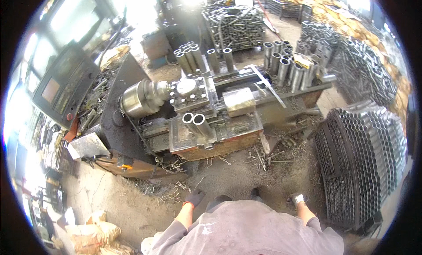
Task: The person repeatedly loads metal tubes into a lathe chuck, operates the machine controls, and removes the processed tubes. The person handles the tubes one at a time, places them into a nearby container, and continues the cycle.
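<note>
Grey shirt fills the foreground between left hand and right hand; I cannot tell either's grip. Two tubes stand ahead of the left hand; beyond the right, a tube cluster; finished count unclear.

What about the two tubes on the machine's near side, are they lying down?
No, both tubes stand on end with their openings facing up.

chuck: glossy metal; tubes: smooth metal; shirt: matt cloth
</note>
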`<state>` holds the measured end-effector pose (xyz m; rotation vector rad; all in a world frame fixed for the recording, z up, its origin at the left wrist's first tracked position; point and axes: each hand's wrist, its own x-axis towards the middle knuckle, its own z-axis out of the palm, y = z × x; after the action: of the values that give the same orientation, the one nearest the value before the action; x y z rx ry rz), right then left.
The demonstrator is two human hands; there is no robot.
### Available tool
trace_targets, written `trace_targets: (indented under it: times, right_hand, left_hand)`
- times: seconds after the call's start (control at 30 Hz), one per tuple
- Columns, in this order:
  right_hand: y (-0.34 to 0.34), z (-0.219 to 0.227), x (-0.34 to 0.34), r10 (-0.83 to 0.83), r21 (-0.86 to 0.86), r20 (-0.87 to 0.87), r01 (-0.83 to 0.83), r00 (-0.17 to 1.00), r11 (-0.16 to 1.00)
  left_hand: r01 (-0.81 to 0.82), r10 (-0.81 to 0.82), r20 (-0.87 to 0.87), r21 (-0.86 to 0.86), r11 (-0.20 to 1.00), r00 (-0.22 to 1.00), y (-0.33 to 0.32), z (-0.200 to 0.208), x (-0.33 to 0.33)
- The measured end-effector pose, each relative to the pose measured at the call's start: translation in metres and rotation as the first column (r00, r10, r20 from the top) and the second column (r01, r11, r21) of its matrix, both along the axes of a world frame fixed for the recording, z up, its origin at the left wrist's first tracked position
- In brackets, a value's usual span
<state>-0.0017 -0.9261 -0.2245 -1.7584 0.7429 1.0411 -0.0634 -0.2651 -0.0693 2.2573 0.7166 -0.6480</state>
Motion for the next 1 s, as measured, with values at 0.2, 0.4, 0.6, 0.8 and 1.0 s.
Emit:
trace_targets:
  times: [0.2, 0.4, 0.6, 0.8, 1.0]
  right_hand:
    - [0.034, 0.012, 0.103, 0.967, -0.703, 0.229, -0.669, 0.107, 0.24]
    - [0.118, 0.015, 0.155, 0.465, -0.042, 0.04, -0.463, 0.885, 0.885]
    - [0.172, 0.062, 0.19, 0.735, -0.886, 0.193, -0.205, 0.651, 0.415]
    - [0.232, 0.238, 0.256, -0.294, 0.063, 0.876, 0.515, 0.382, 0.855]
    - [0.347, 0.425, 0.335, -0.189, 0.156, 0.973, 0.23, 0.131, 0.961]
  left_hand:
    - [-0.19, 0.201, 0.164, -0.08, 0.979, 0.966, 0.028, 0.014, 0.017]
    - [-0.472, 0.431, 0.461, -0.03, 0.881, 0.776, 0.207, -0.037, -0.018]
    - [-0.974, 0.634, 0.765, -0.04, 0.222, 0.113, 0.29, 0.045, -0.011]
    - [-0.905, 0.344, 0.869, 0.228, 0.358, 0.355, 0.31, 0.082, -0.005]
    - [-0.437, 0.972, 0.181, -0.894, 0.099, -0.15, 0.346, 0.065, -0.016]
